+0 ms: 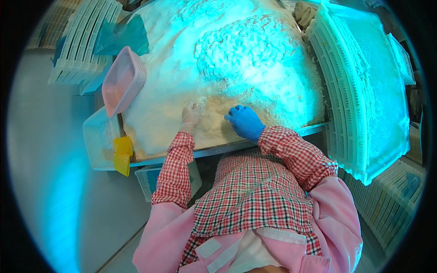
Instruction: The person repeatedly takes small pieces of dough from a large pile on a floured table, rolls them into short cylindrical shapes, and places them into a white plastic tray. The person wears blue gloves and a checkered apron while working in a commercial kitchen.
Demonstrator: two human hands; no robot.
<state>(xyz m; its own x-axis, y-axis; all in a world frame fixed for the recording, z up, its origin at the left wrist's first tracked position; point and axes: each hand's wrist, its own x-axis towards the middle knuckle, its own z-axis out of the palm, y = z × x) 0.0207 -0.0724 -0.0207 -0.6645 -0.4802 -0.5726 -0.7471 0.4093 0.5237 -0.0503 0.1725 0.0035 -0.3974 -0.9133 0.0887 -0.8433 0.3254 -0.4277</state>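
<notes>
A thick layer of white flour-like powder (157,119) covers the worktable before me. My left hand (193,114), in a thin translucent glove dusted white, is low over the powder near the front edge. Its fingers are bent, and pale stuff shows at their tips; whether they grip it is unclear. To its right, my right hand (246,122) wears a blue glove and has its fingers curled down at the powder. What may be under those fingers is hidden. Beyond both hands lies a broad heap of small white lumps (245,47), coated in powder under bluish-green light.
A pink perforated plastic basket (117,85) tilts at the table's left edge, above a translucent bin (97,140) with a yellow scraper-like piece (122,155) on its rim. Stacked white plastic trays stand left (80,37) and right (344,95). A teal sheet (123,36) lies at upper left.
</notes>
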